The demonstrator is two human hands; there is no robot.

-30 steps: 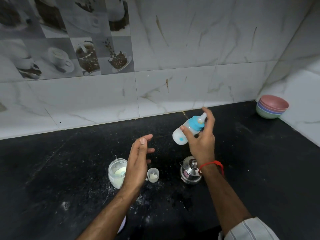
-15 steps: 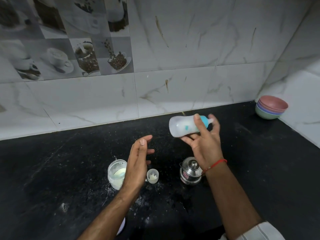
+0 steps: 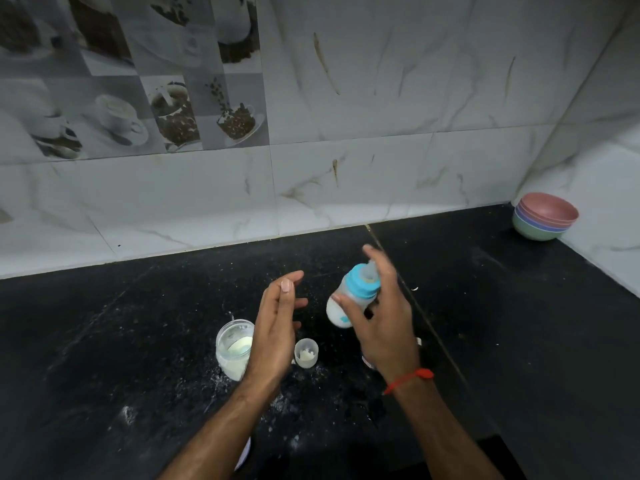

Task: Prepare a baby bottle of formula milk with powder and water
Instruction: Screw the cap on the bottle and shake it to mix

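My right hand [image 3: 384, 323] grips a small baby bottle [image 3: 349, 299] with a blue collar and clear teat, held in the air above the black counter [image 3: 519, 341] and tilted, teat up and to the right. White milk fills its lower part. My left hand [image 3: 277, 334] hovers open beside it, fingers straight, palm turned toward the bottle, touching nothing. Behind the left hand a clear jar [image 3: 233, 348] holding white powder stands on the counter. A small clear cap [image 3: 306, 353] with powder residue stands to the jar's right.
A stack of pastel bowls [image 3: 545, 216] sits in the far right corner. White powder is scattered on the counter around the jar. The steel pot is almost wholly hidden behind my right hand. Tiled walls close the back and right.
My right hand has swung the bottle from lying sideways half a second ago back down to teat-up, a shaking motion. The left hand has stayed in place.
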